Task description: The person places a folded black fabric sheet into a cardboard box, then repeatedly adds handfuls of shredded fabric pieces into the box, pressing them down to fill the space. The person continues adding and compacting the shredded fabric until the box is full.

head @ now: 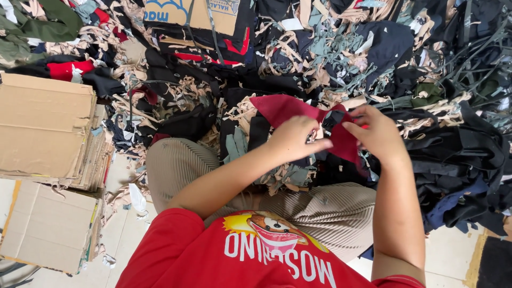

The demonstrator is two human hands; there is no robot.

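My left hand (292, 140) and right hand (377, 133) both pinch dark red fabric scrap (288, 109); loose grip risks dropping it into scrap pile (330, 58).

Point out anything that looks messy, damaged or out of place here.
Fabric scraps lie heaped and tangled across the floor. Both the left hand and right hand hold a dark red cloth. The cardboard stack beside the pile has frayed, torn edges.

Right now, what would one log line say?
left hand: holds dark red fabric scrap | right hand: holds same scrap | around: mixed cloth-offcut pile, flattened cardboard stack
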